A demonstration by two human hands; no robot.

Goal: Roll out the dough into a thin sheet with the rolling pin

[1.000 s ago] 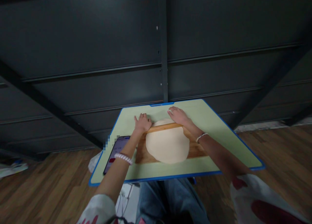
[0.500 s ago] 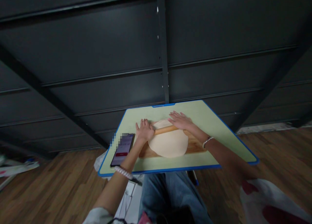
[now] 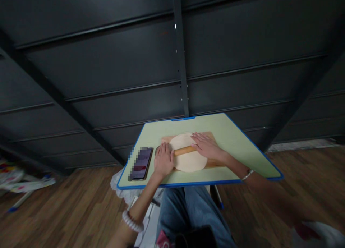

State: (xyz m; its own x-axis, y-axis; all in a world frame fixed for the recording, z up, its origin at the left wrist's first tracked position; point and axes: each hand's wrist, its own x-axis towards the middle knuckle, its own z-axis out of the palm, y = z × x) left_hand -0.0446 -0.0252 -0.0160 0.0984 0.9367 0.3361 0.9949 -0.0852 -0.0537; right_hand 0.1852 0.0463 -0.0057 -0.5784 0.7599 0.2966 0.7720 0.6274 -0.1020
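A pale round sheet of dough [image 3: 188, 163] lies flat on a wooden board [image 3: 212, 163]. Across the dough runs a wooden rolling pin [image 3: 184, 150], slightly slanted, its middle bare between my hands. My left hand [image 3: 163, 160] rests over the pin's left end, palm down, fingers stretched forward and the thumb on the near side. Over the right end, my right hand [image 3: 206, 146] lies flat with its fingers extended and a little apart. Both palms cover the pin's ends. Neither hand is wrapped round it.
The board sits on a small pale-green table [image 3: 231, 140] with a blue edge. A phone [image 3: 142, 163] lies left of my left hand. Behind the table stands a dark metal panel wall [image 3: 129, 68]. My jeans-clad legs [image 3: 175, 208] are under the near edge, above a wooden floor [image 3: 88, 205].
The rolling pin and both hands have come back toward me over the dough, baring more of its far part. The camera view has shifted slightly.
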